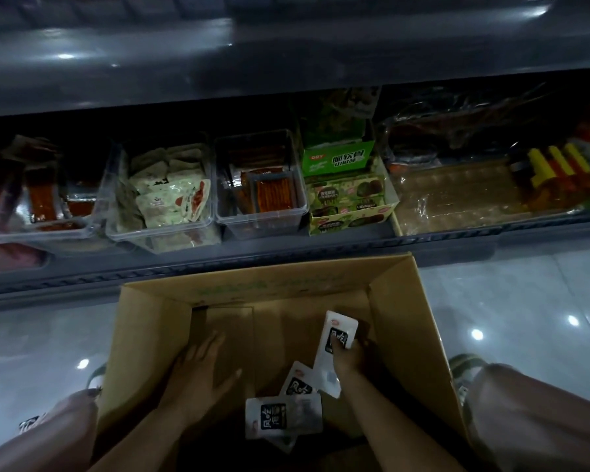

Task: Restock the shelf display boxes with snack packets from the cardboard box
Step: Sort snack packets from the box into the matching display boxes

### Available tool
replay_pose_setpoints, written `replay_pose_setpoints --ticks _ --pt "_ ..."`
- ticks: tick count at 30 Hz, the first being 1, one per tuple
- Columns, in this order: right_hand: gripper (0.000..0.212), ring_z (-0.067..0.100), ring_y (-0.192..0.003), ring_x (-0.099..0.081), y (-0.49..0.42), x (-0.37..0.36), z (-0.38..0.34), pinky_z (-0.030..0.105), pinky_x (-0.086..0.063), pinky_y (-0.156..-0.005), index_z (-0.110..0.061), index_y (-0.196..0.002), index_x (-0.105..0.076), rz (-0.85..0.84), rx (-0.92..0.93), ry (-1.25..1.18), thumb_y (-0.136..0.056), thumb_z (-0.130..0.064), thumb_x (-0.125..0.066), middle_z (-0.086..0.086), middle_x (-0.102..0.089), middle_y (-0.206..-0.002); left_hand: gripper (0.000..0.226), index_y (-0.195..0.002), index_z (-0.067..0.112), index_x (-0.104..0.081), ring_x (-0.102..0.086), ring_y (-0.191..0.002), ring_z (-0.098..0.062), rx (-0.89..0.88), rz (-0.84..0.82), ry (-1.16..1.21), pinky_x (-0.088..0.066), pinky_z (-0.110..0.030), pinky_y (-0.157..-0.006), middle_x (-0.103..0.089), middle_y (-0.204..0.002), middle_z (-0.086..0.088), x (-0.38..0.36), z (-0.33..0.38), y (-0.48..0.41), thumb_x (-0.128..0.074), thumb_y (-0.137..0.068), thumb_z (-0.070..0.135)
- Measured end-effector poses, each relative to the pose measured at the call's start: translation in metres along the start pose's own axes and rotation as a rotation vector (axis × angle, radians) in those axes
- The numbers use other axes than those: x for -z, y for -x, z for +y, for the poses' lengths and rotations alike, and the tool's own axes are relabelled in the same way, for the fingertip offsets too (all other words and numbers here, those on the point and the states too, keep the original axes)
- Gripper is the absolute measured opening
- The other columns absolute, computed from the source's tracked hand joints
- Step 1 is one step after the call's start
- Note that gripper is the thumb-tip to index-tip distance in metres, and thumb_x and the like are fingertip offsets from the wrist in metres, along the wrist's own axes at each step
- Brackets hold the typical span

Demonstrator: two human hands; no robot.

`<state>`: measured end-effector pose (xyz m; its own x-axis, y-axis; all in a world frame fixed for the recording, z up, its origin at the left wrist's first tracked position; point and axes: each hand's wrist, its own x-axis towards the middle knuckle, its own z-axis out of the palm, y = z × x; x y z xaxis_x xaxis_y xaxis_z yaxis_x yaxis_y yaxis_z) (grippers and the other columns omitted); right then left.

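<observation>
An open cardboard box (406, 321) stands on the floor between my knees, below the shelf. Inside it my right hand (349, 357) grips a white snack packet (338, 330) with a black label, thumb on top. Two or three more white packets (283, 415) lie on the box bottom near me. My left hand (201, 366) reaches into the box's left half with straight fingers and holds nothing. On the low shelf stand clear display boxes: one with pale green packets (166, 199), one with red-orange packets (263, 195).
A green carton display (348, 199) sits right of the clear boxes, then a plastic-wrapped tray (457, 195) with yellow and red items. Another clear box (45, 206) stands at the far left. A dark shelf board (286, 73) overhangs. Glossy floor tiles lie on both sides.
</observation>
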<state>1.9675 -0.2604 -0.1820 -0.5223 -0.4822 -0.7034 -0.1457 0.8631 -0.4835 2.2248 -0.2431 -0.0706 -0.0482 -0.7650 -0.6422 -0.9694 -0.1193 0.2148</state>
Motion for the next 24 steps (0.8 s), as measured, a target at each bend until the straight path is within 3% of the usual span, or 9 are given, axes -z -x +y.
replay_pose_setpoints --ticks 3,7,9,11,13,16,20,22,24 --pt "0.052 0.026 -0.125 -0.038 0.000 -0.019 -0.003 0.030 -0.038 -0.092 -0.015 -0.136 -0.045 0.098 -0.044 -0.002 -0.089 -0.026 -0.064 0.009 -0.035 -0.142 0.110 -0.153 0.028 0.003 0.000 -0.147 -0.015 -0.068 0.015 -0.136 -0.001 -0.037 -0.119 0.002 -0.160 0.008 -0.008 -0.005 0.000 -0.001 -0.063 0.091" --pt "0.034 0.029 -0.113 -0.050 0.002 -0.025 -0.005 0.025 -0.033 -0.080 -0.003 -0.125 -0.045 0.058 -0.192 -0.173 -0.096 -0.020 -0.053 0.005 -0.049 -0.125 0.121 -0.152 0.026 0.002 -0.001 -0.148 -0.014 -0.130 0.048 -0.185 0.005 -0.038 -0.119 -0.003 -0.160 0.008 -0.018 -0.014 -0.003 0.024 -0.051 0.089" --pt "0.034 0.029 -0.110 -0.056 0.000 -0.027 -0.004 0.028 -0.040 -0.085 -0.002 -0.119 -0.052 -0.018 -0.172 -0.035 -0.092 -0.021 -0.060 0.006 -0.058 -0.123 0.124 -0.153 0.026 -0.001 -0.003 -0.148 -0.014 -0.126 0.059 -0.185 0.005 -0.038 -0.118 -0.006 -0.160 0.007 -0.020 -0.016 -0.002 0.026 -0.049 0.089" --pt "0.029 0.029 -0.100 -0.063 0.001 -0.027 -0.009 0.029 -0.048 -0.074 -0.001 -0.112 -0.060 -0.059 -0.014 0.059 -0.092 -0.022 -0.062 0.012 -0.066 -0.112 0.126 -0.153 0.026 -0.003 -0.004 -0.148 -0.014 -0.103 0.069 -0.175 0.005 -0.036 -0.118 -0.007 -0.160 0.008 -0.022 -0.019 -0.001 0.027 -0.048 0.089" --pt "0.031 0.027 -0.101 -0.061 0.008 -0.024 -0.016 0.023 -0.047 -0.071 0.004 -0.116 -0.059 -0.277 0.192 0.092 -0.094 -0.018 -0.058 0.013 -0.063 -0.109 0.126 -0.153 0.026 -0.005 -0.006 -0.147 -0.014 -0.087 0.069 -0.164 0.004 -0.035 -0.117 -0.009 -0.160 0.007 -0.023 -0.021 0.000 0.025 -0.049 0.089" --pt "0.048 0.026 -0.133 -0.036 0.018 -0.025 0.003 0.030 -0.033 -0.103 -0.015 -0.137 -0.046 -0.713 0.463 0.571 -0.094 -0.032 -0.056 0.002 -0.037 -0.141 0.123 -0.152 0.025 -0.013 -0.012 -0.147 -0.016 -0.087 0.096 -0.138 0.001 -0.036 -0.117 -0.018 -0.159 0.005 -0.025 -0.022 0.001 0.022 -0.053 0.090" --pt "0.061 0.030 -0.146 0.009 0.023 -0.028 0.051 0.049 -0.002 -0.119 -0.021 -0.149 -0.030 -0.659 0.718 1.161 -0.094 -0.031 -0.053 -0.002 0.007 -0.160 0.124 -0.153 0.028 -0.002 -0.002 -0.148 -0.015 -0.082 0.063 -0.174 0.008 -0.039 -0.117 -0.007 -0.160 0.007 -0.025 -0.020 0.002 0.027 -0.049 0.088" --pt "0.061 0.032 -0.146 0.005 0.028 -0.027 0.057 0.047 -0.001 -0.118 -0.020 -0.148 -0.033 -0.547 0.845 1.266 -0.092 -0.027 -0.056 0.004 0.003 -0.161 0.126 -0.153 0.028 0.001 0.001 -0.148 -0.014 -0.072 0.058 -0.197 0.009 -0.039 -0.116 -0.003 -0.161 0.008 -0.021 -0.017 0.002 0.029 -0.046 0.088" --pt "0.070 0.034 -0.143 -0.011 0.033 -0.030 0.056 0.045 -0.012 -0.116 -0.017 -0.149 -0.026 -0.492 0.795 1.237 -0.088 -0.018 -0.060 0.009 -0.014 -0.156 0.125 -0.153 0.027 0.001 0.000 -0.147 -0.014 -0.066 0.063 -0.215 0.008 -0.039 -0.117 -0.004 -0.161 0.007 -0.017 -0.016 0.003 0.024 -0.047 0.091"
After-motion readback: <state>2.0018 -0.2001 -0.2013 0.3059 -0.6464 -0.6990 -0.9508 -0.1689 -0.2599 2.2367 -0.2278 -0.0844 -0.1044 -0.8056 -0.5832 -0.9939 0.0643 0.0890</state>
